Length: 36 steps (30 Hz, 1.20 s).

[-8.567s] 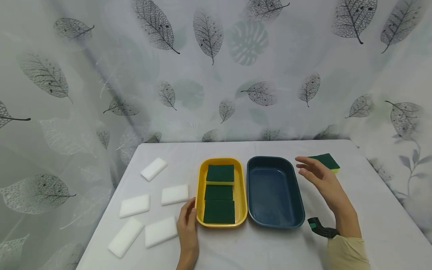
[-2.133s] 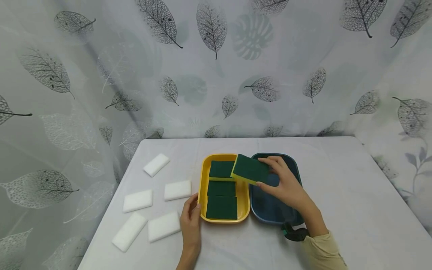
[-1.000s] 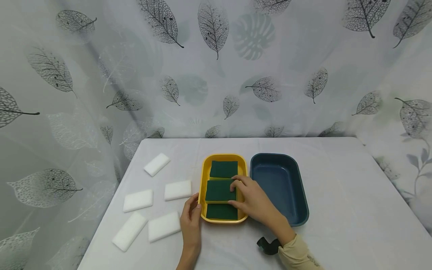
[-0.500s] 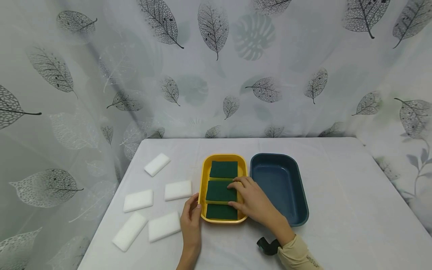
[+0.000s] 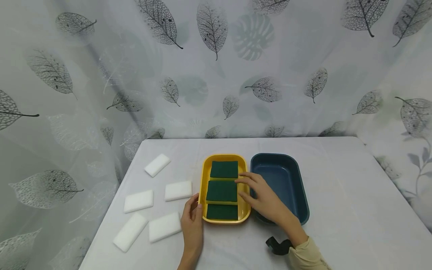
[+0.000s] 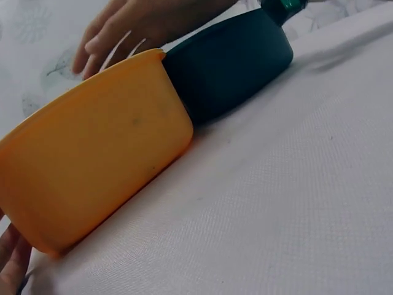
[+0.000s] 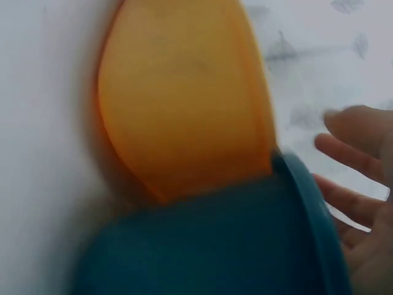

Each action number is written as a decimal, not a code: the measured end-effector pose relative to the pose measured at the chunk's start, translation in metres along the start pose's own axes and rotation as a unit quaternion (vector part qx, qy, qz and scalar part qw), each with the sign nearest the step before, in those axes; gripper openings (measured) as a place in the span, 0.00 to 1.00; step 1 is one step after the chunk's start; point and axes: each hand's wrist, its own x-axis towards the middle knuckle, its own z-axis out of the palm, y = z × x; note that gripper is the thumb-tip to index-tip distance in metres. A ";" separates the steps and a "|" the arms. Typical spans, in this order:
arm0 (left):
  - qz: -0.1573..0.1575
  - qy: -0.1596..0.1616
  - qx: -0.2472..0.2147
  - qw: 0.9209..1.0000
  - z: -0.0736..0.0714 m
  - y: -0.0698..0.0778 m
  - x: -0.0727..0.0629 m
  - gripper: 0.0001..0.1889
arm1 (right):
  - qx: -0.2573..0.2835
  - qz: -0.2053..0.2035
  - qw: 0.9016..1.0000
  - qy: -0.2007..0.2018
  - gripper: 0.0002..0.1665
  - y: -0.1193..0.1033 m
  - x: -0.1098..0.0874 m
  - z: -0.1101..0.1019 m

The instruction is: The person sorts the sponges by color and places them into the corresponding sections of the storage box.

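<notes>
A yellow plastic tub (image 5: 227,222) holds green-topped scouring sponges. The middle sponge (image 5: 221,191) overlaps its neighbours, with the back sponge (image 5: 224,169) behind it and the front sponge (image 5: 222,212) nearer me. My left hand (image 5: 193,227) rests against the tub's left wall; in the left wrist view only its fingers (image 6: 13,258) show at the tub's corner. My right hand (image 5: 264,197), fingers spread and holding nothing, hovers over the rims where the two tubs meet, just right of the middle sponge. The right wrist view shows its loosely bent fingers (image 7: 350,193) beyond the rims.
A dark blue tub (image 5: 287,180) with nothing visible inside stands close against the yellow one's right side. Several white sponge blocks (image 5: 164,227) lie spread on the white-covered table (image 5: 351,210) at the left. A leaf-patterned curtain (image 5: 209,90) hangs behind.
The green sponge from the table's right went into the yellow tub in my right hand and now lies in the middle. That hand has let go and drawn back right; my left hand stayed.
</notes>
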 end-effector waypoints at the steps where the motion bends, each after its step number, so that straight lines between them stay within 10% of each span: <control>1: 0.001 0.002 0.002 1.000 0.001 0.000 0.000 0.20 | 0.006 0.003 1.000 0.017 0.22 0.002 -0.002 -0.004; 14: 0.027 0.031 0.059 0.997 0.005 0.006 0.007 0.15 | 0.120 0.061 0.961 0.241 0.21 0.029 -0.049 -0.055; 28: 0.089 0.057 0.154 0.982 0.014 0.006 0.028 0.16 | 0.211 0.228 0.894 0.323 0.23 0.063 -0.097 -0.053; 36: 0.107 0.061 0.172 0.977 0.022 0.008 0.045 0.16 | 0.178 0.281 0.913 0.237 0.29 0.069 -0.104 -0.047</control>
